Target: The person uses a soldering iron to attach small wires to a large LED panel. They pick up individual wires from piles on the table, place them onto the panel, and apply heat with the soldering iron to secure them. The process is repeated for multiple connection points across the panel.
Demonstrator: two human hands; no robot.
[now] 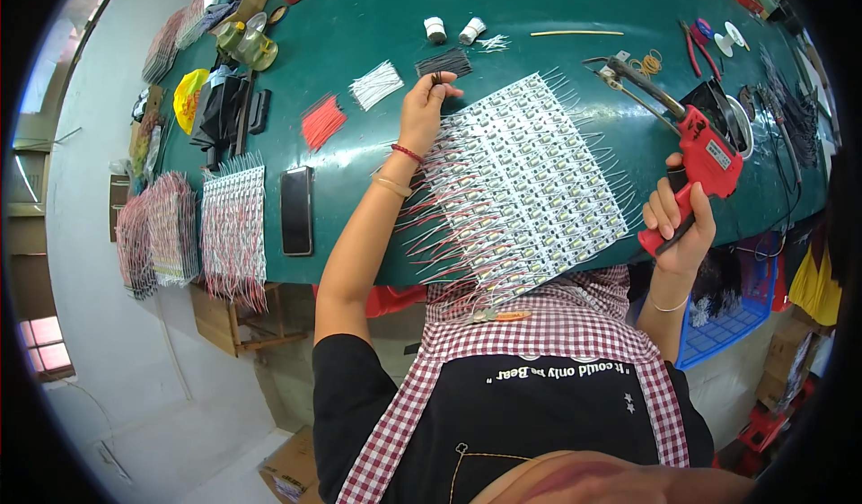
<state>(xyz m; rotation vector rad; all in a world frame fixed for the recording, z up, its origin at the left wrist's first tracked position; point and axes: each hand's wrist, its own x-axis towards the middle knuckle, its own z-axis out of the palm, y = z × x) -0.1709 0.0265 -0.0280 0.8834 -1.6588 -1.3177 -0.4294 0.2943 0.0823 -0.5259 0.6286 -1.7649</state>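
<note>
Right hand [690, 223] grips a soldering gun [699, 136] with printed label [719, 153].

Illumination is bright and fairly even across the green tabletop [359, 19], which returns pale sheen in patches; shadow gathers beneath it. Window panes [54, 330] at far left read bright. Straight edges bend toward a black rim. Central circuit boards [530, 172] are reasonably sharp; the right-hand cardboard box [784, 360] appears soft, though rim darkening limits judgement.
</note>
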